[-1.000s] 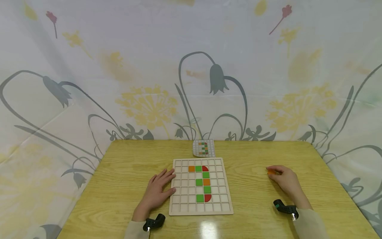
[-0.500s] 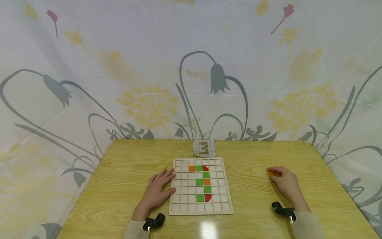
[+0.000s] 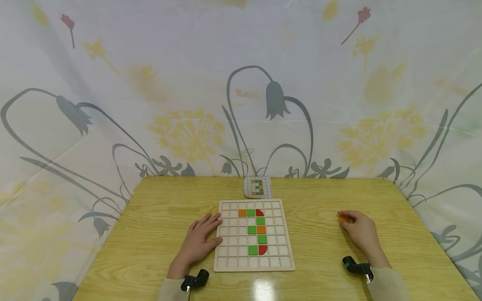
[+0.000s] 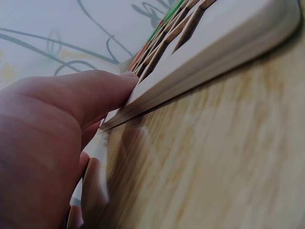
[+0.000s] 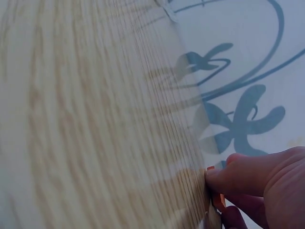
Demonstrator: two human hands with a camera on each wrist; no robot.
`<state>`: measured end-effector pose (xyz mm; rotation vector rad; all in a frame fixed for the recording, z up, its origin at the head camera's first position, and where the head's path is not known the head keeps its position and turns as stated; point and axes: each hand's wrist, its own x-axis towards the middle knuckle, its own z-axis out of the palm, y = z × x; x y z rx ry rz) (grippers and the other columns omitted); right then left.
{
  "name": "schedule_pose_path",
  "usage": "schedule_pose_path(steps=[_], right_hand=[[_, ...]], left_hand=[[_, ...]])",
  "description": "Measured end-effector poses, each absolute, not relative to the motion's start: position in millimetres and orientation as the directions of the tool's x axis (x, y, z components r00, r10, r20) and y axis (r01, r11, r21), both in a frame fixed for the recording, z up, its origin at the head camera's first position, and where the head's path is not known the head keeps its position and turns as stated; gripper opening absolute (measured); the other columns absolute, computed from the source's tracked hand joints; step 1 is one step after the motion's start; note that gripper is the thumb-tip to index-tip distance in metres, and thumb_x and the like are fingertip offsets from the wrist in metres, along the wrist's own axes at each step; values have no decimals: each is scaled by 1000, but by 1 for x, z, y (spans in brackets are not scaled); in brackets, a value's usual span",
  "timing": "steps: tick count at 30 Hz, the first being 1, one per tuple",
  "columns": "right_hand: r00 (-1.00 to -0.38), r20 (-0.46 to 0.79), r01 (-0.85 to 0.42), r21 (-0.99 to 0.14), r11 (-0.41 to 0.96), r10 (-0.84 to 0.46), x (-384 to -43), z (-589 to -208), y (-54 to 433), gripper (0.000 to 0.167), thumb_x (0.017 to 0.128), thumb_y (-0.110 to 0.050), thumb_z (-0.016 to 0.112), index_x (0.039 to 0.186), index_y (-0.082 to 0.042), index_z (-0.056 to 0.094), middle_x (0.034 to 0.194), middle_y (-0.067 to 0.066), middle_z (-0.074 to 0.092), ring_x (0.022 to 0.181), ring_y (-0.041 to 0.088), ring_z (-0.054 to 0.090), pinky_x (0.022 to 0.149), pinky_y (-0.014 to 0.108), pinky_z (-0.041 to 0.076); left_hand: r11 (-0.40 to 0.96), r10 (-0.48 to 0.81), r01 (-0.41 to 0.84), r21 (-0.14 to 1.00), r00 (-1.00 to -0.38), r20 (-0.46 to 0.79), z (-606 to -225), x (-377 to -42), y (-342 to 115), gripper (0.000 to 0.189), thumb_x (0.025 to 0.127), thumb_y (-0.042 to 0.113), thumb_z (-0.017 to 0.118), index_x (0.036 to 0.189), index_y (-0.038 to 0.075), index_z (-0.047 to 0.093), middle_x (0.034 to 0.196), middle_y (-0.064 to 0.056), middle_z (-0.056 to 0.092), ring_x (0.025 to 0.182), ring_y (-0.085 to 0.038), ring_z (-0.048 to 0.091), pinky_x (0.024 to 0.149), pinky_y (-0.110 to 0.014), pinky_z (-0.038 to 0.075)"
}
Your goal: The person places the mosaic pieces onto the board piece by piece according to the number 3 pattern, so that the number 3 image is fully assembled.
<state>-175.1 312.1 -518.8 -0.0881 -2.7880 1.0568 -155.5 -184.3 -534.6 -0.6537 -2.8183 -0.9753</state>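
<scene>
A pale wooden grid board [image 3: 229, 262] lies mid-table, holding several green, orange and red tiles in its cells. My left hand [image 3: 199, 239] rests at the board's left edge, fingers spread and straight. In the left wrist view its thumb [image 4: 107, 93] lies on the rim of the board. Off to the right of the board, my right hand [image 3: 360, 230] pinches an orange tile [image 3: 342, 218] between thumb and fingers, low at the table. The right wrist view shows only slivers of that orange tile [image 5: 219, 201]; the fingers cover the rest.
Behind the board lies a printed pattern card [image 3: 257, 187] with a similar coloured grid figure. The wooden table [image 3: 312, 259] ends at the back against a flowered cloth [image 3: 188, 83]. A black wrist device sits at each sleeve.
My right hand has shifted very slightly, still pinching the orange tile. The left hand stays at the board's edge, and the tiles on the board are as before.
</scene>
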Motion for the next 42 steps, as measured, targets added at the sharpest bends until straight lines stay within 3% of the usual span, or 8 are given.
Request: schedule_pose_path(steps=[8,14,21,25,35,42], right_hand=[[-984,154,-31,-653,757,93,-174,-516,310,25,89,-6,70,112,4,72,117,31,64,106,46,60,85,55,48],[-980,191,-86,-647,757,52,-172,-514,305,23,88,-6,74,109,2,74,109,24,68,94,37,64,74,40,51],[-981,194,-133,-684,717,3,-173,-512,294,23,90,-8,74,111,1,73,112,21,67,92,33,67,69,25,52],[-981,191,-150,-686,712,-23,-173,-509,283,19,90,-8,73,108,0,74,113,18,67,92,31,65,70,28,51],[-965,231,-249,-650,718,-125,-171,-505,241,14,87,0,74,101,-1,77,109,13,68,103,36,60,82,49,51],[-937,263,-347,-609,713,-231,-167,-511,205,13,83,1,77,95,-5,78,104,5,69,99,30,59,84,48,50]], left_hand=[[709,371,413,572,-908,196,-538,-156,-184,57,95,38,65,145,12,55,156,-1,41,147,-32,27,112,-66,14],[717,368,410,564,-909,192,-540,-157,-185,57,96,39,64,145,14,54,156,1,40,148,-31,26,112,-65,14],[709,371,418,568,-906,204,-537,-157,-184,56,95,37,65,144,12,56,156,-1,41,147,-33,27,112,-66,13],[717,372,408,565,-910,185,-537,-158,-184,56,95,38,64,145,12,55,156,0,40,148,-31,25,113,-65,12],[712,365,408,571,-910,194,-537,-159,-185,55,95,37,65,144,12,56,156,0,41,148,-31,26,112,-66,12],[709,370,415,570,-907,199,-535,-157,-185,55,95,35,65,143,10,56,155,-3,42,147,-33,27,112,-66,13]])
